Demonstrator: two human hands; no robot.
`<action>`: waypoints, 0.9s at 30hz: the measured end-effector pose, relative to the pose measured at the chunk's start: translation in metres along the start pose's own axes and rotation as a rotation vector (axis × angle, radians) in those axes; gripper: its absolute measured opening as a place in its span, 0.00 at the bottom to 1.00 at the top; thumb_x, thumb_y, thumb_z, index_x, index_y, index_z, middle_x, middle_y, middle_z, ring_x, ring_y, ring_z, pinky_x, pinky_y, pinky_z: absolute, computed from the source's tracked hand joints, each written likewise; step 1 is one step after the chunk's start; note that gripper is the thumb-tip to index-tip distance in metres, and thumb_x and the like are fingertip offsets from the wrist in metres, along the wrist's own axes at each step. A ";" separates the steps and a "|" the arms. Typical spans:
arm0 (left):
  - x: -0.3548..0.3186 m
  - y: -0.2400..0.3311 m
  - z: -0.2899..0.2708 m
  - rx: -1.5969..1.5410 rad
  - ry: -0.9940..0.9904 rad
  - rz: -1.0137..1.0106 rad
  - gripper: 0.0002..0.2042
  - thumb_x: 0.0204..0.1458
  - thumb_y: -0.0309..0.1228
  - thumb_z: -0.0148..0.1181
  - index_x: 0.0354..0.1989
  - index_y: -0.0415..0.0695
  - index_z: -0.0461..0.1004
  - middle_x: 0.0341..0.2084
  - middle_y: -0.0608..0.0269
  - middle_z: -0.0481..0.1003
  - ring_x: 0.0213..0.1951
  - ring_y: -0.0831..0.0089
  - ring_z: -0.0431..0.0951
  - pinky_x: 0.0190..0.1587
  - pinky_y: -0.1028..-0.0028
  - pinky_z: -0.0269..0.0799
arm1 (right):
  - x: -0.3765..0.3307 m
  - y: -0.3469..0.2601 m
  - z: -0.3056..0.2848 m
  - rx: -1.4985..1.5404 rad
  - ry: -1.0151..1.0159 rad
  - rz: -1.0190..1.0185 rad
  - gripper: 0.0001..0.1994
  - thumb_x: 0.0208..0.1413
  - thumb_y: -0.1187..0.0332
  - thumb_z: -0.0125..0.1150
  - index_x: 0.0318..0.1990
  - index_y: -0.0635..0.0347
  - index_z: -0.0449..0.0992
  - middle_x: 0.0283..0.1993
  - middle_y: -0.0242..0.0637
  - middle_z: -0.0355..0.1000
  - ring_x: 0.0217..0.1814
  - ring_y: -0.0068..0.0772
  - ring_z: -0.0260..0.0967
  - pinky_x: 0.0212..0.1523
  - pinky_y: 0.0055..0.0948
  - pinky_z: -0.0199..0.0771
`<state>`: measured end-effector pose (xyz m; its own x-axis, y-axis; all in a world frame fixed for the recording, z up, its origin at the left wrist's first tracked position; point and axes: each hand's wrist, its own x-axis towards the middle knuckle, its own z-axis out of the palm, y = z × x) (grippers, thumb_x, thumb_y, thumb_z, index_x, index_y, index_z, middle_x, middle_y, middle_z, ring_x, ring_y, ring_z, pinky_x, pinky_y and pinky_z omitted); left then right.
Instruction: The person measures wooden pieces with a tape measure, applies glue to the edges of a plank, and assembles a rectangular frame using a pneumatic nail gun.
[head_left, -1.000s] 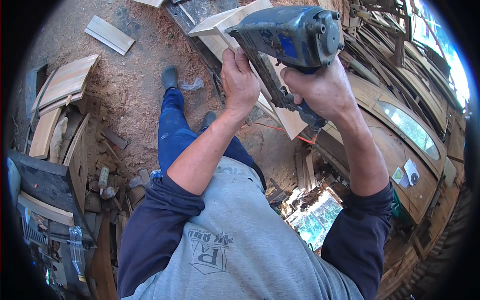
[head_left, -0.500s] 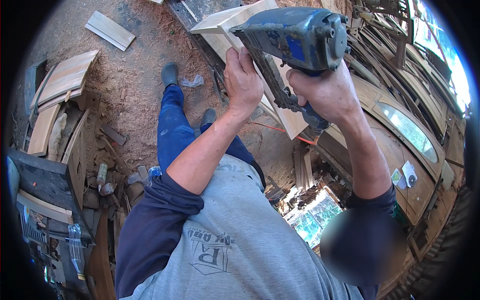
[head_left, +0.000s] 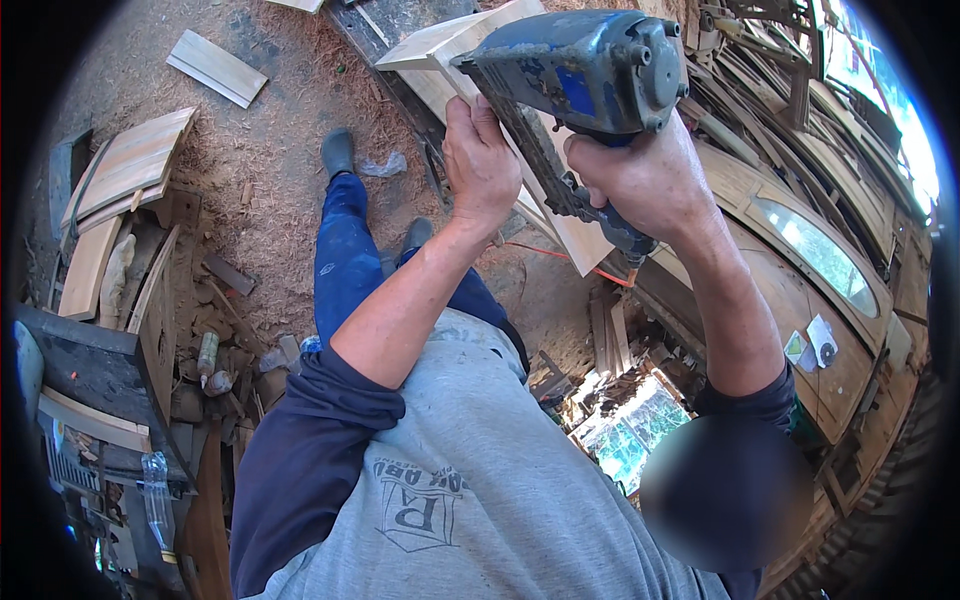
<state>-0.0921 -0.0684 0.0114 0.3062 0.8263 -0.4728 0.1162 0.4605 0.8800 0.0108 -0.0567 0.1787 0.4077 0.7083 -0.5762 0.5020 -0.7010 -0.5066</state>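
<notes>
My right hand [head_left: 650, 180] is wrapped round the handle of a worn blue-grey nail gun [head_left: 570, 75]. The tool's nose meets the corner edge of a pale wooden box frame [head_left: 425, 45] made of joined boards. Below that corner, my left hand [head_left: 482, 165] grips the edge of one of the frame's boards, thumb and fingers closed on it. An orange air hose [head_left: 610, 276] runs from the base of the tool's handle. The tool's body and magazine hide part of the frame.
The frame lies over a dark workbench [head_left: 385, 75]. Shavings cover the floor, with a loose board [head_left: 217, 68] on it. Stacked panels [head_left: 130, 165] and a plastic bottle [head_left: 157, 505] are at left. A wooden door with an oval window [head_left: 818, 245] and piled timber stand at right.
The nail gun and both hands appear slightly further left in the view, along with the frame. Both grips stay the same.
</notes>
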 end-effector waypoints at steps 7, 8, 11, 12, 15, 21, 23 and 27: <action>0.002 -0.001 0.003 0.027 0.055 0.113 0.17 0.71 0.40 0.43 0.36 0.36 0.66 0.27 0.40 0.74 0.33 0.41 0.76 0.36 0.51 0.66 | -0.006 -0.005 0.000 0.026 0.000 -0.022 0.10 0.47 0.70 0.61 0.35 0.67 0.78 0.22 0.41 0.74 0.25 0.31 0.73 0.31 0.35 0.75; 0.003 -0.005 0.003 0.041 0.057 0.149 0.18 0.71 0.41 0.42 0.37 0.36 0.66 0.29 0.40 0.74 0.34 0.41 0.76 0.37 0.52 0.66 | -0.006 -0.009 0.000 0.065 -0.008 -0.043 0.09 0.48 0.71 0.61 0.36 0.66 0.78 0.21 0.36 0.73 0.23 0.25 0.71 0.27 0.31 0.73; 0.002 -0.002 0.007 -0.035 0.008 0.085 0.20 0.71 0.43 0.41 0.41 0.35 0.68 0.33 0.42 0.75 0.37 0.47 0.76 0.41 0.56 0.68 | -0.018 0.017 0.000 0.071 0.069 -0.131 0.11 0.51 0.70 0.64 0.41 0.65 0.77 0.27 0.32 0.74 0.29 0.22 0.67 0.33 0.31 0.73; 0.002 0.002 0.005 -0.099 0.026 0.031 0.20 0.71 0.44 0.42 0.42 0.35 0.69 0.34 0.44 0.76 0.38 0.52 0.76 0.42 0.58 0.68 | -0.034 0.014 -0.003 0.098 0.155 -0.174 0.12 0.51 0.70 0.66 0.42 0.65 0.77 0.28 0.31 0.74 0.27 0.22 0.67 0.31 0.30 0.72; 0.000 -0.017 0.006 -0.203 -0.026 -0.047 0.23 0.69 0.47 0.46 0.51 0.34 0.69 0.42 0.50 0.76 0.44 0.63 0.76 0.49 0.63 0.70 | -0.094 0.027 -0.014 0.209 0.310 -0.016 0.12 0.52 0.69 0.65 0.42 0.63 0.78 0.32 0.45 0.79 0.31 0.34 0.77 0.38 0.35 0.77; -0.009 -0.019 0.019 -0.703 -0.287 -0.415 0.30 0.63 0.49 0.58 0.62 0.35 0.64 0.56 0.55 0.72 0.54 0.63 0.75 0.61 0.63 0.69 | -0.209 0.141 -0.005 0.253 0.560 0.575 0.17 0.52 0.68 0.66 0.50 0.62 0.77 0.36 0.45 0.80 0.35 0.29 0.76 0.40 0.33 0.75; -0.011 -0.017 0.014 -0.727 -0.359 -0.432 0.36 0.59 0.55 0.59 0.66 0.38 0.60 0.58 0.55 0.70 0.58 0.59 0.74 0.65 0.55 0.68 | -0.234 0.213 0.026 0.264 0.753 0.579 0.25 0.53 0.68 0.64 0.60 0.60 0.72 0.40 0.48 0.79 0.39 0.33 0.76 0.43 0.35 0.74; -0.033 -0.026 0.012 -0.662 -0.444 -0.424 0.43 0.55 0.63 0.54 0.71 0.44 0.55 0.65 0.59 0.65 0.64 0.59 0.67 0.68 0.51 0.62 | -0.258 0.343 0.103 0.427 0.583 0.685 0.33 0.55 0.68 0.59 0.70 0.61 0.61 0.48 0.60 0.76 0.51 0.55 0.76 0.54 0.44 0.72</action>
<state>-0.0936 -0.1114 0.0044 0.7142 0.4065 -0.5697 -0.2231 0.9038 0.3652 -0.0004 -0.4880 0.0877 0.8755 -0.0105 -0.4830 -0.2513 -0.8638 -0.4367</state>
